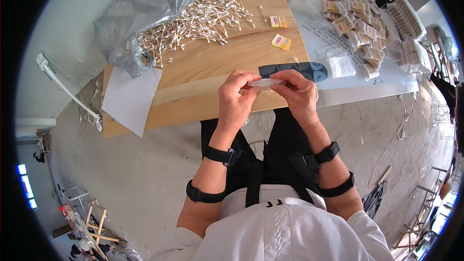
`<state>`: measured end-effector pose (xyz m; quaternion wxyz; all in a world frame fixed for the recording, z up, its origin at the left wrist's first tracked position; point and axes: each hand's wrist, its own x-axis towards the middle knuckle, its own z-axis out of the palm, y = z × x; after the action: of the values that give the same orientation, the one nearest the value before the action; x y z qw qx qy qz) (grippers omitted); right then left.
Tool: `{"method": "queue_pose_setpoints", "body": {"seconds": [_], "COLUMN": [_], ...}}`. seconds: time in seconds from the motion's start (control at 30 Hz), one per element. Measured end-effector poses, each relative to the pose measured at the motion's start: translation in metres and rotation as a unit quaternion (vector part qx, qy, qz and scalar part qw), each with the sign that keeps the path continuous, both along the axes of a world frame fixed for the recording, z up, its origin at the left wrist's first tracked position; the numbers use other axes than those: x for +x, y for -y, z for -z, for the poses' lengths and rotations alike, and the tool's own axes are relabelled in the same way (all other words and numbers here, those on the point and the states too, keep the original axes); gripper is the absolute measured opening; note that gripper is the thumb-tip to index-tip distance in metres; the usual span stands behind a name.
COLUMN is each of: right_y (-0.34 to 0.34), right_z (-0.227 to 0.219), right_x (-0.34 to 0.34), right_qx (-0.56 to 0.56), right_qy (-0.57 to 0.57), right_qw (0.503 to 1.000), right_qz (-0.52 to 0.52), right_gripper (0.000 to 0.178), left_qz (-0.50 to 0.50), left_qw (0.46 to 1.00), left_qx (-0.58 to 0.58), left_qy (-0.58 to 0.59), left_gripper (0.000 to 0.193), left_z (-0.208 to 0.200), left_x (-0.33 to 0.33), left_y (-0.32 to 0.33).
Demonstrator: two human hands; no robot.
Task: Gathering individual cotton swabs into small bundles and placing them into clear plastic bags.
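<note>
Between my left hand (237,95) and my right hand (298,95) is a small clear plastic bag (264,82), seen nearly edge-on. Both hands pinch it at its two ends, just above the table's front edge. Whether anything lies inside the bag, I cannot tell. A large heap of cotton swabs (208,17) spills from a grey plastic sack (145,12) on the wooden table (203,87). Two small yellow cards, an upper card (278,21) and a lower card (281,42), lie beyond my hands, and a single swab (262,13) rests beside them.
On the right-hand surface, a stack of clear bags (340,63) lies near a big pile of filled swab packets (360,24). A dark printed strip (314,71) is by my right hand. White paper (130,97) overhangs the table's left front edge.
</note>
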<state>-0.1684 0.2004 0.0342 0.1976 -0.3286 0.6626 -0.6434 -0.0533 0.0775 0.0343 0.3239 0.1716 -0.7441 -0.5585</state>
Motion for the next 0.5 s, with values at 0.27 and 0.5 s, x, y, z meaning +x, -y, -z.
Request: {"method": "queue_pose_setpoints", "body": {"seconds": [0.27,0.5], "right_y": [0.003,0.003], "right_z": [-0.007,-0.012], "right_x": [0.006,0.001], "right_qx": [0.003,0.036], "right_qy": [-0.1,-0.23], "right_qw": [0.995,0.972], "right_qz": [0.025,0.027], "right_gripper": [0.009,0.009], "left_qz": [-0.046,-0.048], "left_qw": [0.986,0.955], "left_qx": [-0.154,-0.291], "left_qy": [0.033,0.04], "left_gripper": [0.016,0.016], "left_z": [-0.001,-0.018], "left_x": [-0.007,-0.017], "left_y": [-0.008,-0.01]}}
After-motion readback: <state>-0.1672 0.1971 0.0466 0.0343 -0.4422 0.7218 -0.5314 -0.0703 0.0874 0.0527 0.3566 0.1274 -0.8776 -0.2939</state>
